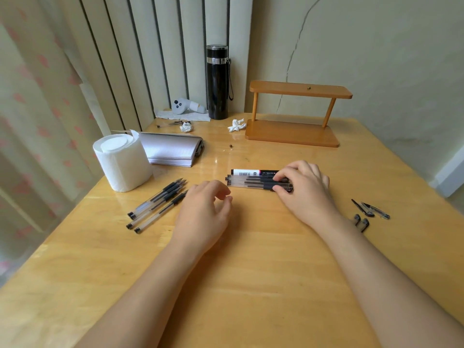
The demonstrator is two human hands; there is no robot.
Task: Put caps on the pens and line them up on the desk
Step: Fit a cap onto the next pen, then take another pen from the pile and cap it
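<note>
Beside four uncapped pens (158, 198), left fingers (221, 188) slack, right fingers (283, 175) pinching row (251, 183), four caps (375, 211)

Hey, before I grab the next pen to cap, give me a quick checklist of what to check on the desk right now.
1. Left hand free: ok, it holds nothing.
2. Right hand free: not ok, its fingers grip the row of capped clear pens.
3. Row even: cannot tell, the right hand hides the cap ends.
4. Pens left to cap: not ok, several clear uncapped pens with black grips lie beside the white tissue roll.
5. Loose black pen caps at hand: ok, they lie on the wooden desk, right of the right forearm.
6. Enough caps: cannot tell, too small to count.
</note>
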